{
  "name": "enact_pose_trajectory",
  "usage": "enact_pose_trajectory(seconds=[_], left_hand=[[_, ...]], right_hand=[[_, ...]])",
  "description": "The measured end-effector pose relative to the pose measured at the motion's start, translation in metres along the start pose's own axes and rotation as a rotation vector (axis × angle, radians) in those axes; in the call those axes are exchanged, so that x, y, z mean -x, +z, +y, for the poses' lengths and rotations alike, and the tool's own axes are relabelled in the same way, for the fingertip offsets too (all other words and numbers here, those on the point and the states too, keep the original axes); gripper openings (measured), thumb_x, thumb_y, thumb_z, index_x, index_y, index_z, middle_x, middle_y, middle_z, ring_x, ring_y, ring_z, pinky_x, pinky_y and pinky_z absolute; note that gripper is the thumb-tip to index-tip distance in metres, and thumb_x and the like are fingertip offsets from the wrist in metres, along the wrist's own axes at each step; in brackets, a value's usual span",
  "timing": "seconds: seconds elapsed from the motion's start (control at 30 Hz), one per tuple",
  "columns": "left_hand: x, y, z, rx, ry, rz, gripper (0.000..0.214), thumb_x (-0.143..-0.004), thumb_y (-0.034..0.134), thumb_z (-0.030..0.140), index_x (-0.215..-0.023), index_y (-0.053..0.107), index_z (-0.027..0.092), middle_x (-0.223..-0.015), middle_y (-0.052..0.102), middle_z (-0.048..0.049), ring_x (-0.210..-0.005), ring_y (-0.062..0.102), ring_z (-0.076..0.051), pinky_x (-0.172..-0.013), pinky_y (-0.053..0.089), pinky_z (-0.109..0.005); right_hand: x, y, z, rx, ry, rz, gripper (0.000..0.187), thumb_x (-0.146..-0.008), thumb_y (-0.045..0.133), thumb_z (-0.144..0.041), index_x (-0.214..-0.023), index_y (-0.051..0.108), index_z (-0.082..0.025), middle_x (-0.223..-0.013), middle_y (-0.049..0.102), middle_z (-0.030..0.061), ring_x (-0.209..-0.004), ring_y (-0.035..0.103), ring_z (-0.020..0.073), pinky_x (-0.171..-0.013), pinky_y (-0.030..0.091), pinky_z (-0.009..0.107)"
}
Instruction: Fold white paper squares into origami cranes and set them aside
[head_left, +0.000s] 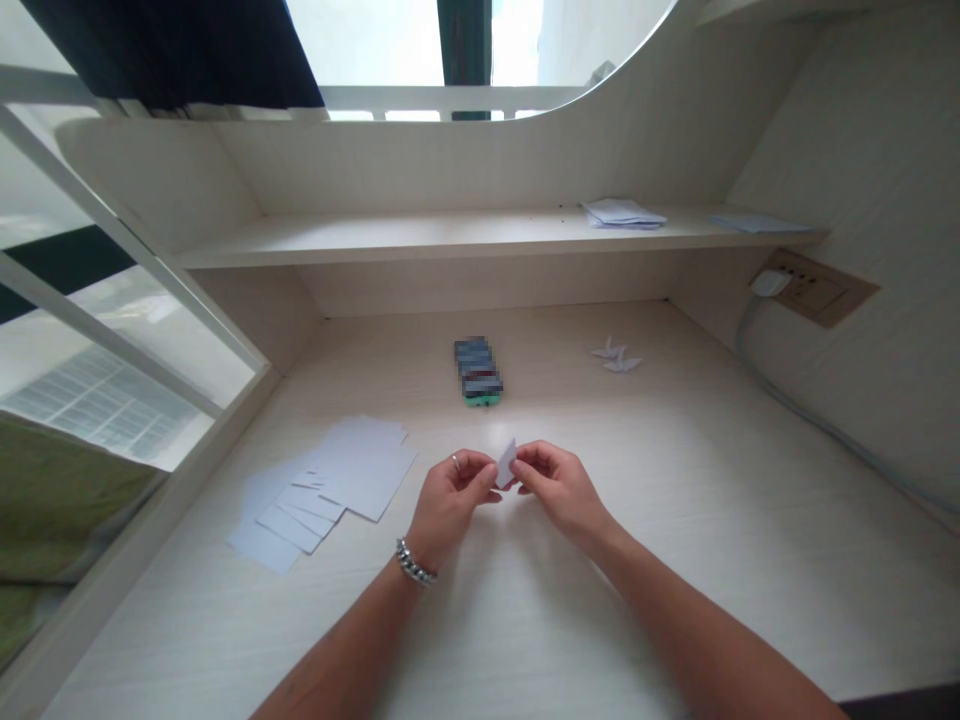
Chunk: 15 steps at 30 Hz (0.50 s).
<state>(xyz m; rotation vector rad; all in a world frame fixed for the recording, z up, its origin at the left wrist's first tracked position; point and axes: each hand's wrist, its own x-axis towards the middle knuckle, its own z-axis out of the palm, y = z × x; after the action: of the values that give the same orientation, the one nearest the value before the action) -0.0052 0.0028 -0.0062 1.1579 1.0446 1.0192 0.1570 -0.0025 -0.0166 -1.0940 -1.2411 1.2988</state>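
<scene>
A small folded piece of white paper [507,464] is held just above the desk, between both hands. My left hand [454,500] pinches its left side with thumb and fingers; a ring and a chain bracelet are on that hand and wrist. On the paper's right side, my right hand [556,488] grips it between thumb and fingertips. The fingers partly cover the paper, so its full folded shape is hidden. Behind the hands and to the right, folded paper cranes [621,362] rest on the desk.
Loose white paper sheets [360,465] lie overlapping at the left. A phone-like object [478,372], its surface blurred, lies beyond the hands. Stacked paper [622,213] sits on the shelf [420,240]. A plug [771,284] with a grey cable [810,425] runs along the right wall.
</scene>
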Motion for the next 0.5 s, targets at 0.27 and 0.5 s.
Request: enact_pose_trajectory(seconds=[0.27,0.5], left_hand=[[0.0002,-0.0003,-0.0037,0.151,0.047,-0.108,0.023,-0.069,0.08,0.024,-0.084,0.065,0.014,-0.092,0.072,-0.0071,-0.083,0.069,-0.018,-0.078,0.056,-0.032],[0.0002,0.0021,-0.0017,0.111,0.081,-0.09,0.02,-0.066,0.081,0.021,-0.077,0.065,0.014,-0.093,0.07,-0.0062,-0.082,0.067,-0.017,-0.079,0.055,-0.032]], right_hand=[[0.0049,0.0034,-0.0018,0.052,-0.104,0.143,0.019,-0.079,0.07,-0.031,-0.091,0.073,-0.017,-0.087,0.072,0.0069,-0.073,0.067,0.0188,-0.069,0.055,0.032],[0.005,0.0022,-0.0026,0.103,-0.077,0.092,0.02,-0.08,0.068,-0.03,-0.096,0.076,-0.02,-0.096,0.075,0.0079,-0.088,0.068,0.0229,-0.08,0.054,0.037]])
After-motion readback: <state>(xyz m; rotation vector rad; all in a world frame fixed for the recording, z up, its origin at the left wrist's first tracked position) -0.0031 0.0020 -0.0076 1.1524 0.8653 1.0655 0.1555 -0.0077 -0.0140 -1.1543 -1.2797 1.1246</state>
